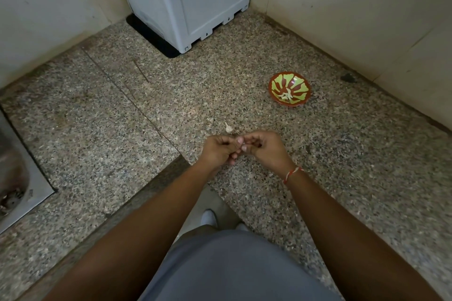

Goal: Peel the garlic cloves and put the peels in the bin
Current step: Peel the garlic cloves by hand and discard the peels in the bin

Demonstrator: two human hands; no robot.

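My left hand (219,150) and my right hand (263,148) meet over the speckled granite counter (122,117), fingers curled together around a small garlic clove (241,144) that is mostly hidden between them. One loose garlic clove (228,127) lies on the counter just beyond my hands. A red and green bowl (289,89) further right holds a few pale peeled cloves (286,96). No bin is in view.
A grey plastic appliance (190,2) stands in the far corner on a black mat (151,36). A steel sink (14,173) is set into the counter at the left edge. Walls close in behind and to the right. The counter has an inner corner edge near my body.
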